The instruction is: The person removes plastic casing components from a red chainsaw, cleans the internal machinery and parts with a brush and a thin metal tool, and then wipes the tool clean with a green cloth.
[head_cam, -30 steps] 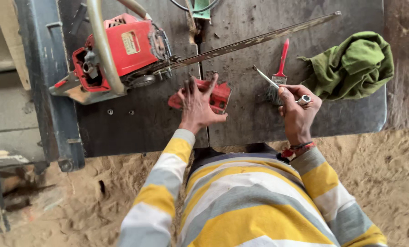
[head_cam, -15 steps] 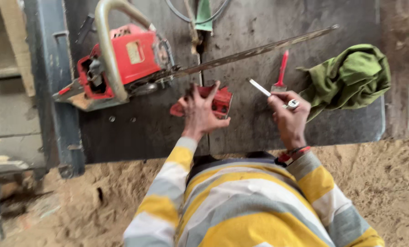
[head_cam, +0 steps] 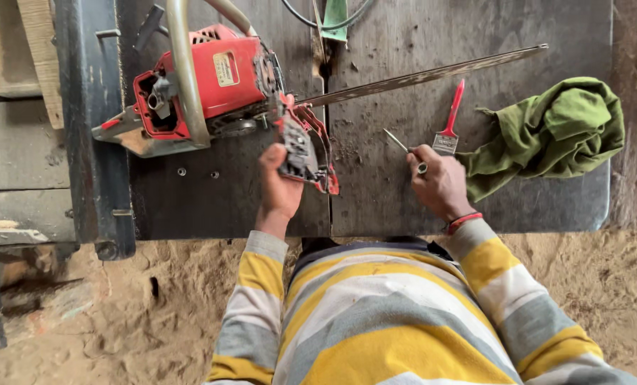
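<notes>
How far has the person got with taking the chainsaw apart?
Done: the red side cover looks to be off the red chainsaw; the left hand holds it tilted up beside the saw. In hand: the right hand grips a thin metal tool near the red-handled brush. Left: the guide bar is on the saw, and the green cloth lies unused on the table.

Dark metal workbench [head_cam: 518, 199]: chainsaw [head_cam: 211, 89], red brush [head_cam: 450, 121], green cloth [head_cam: 553, 135].
</notes>
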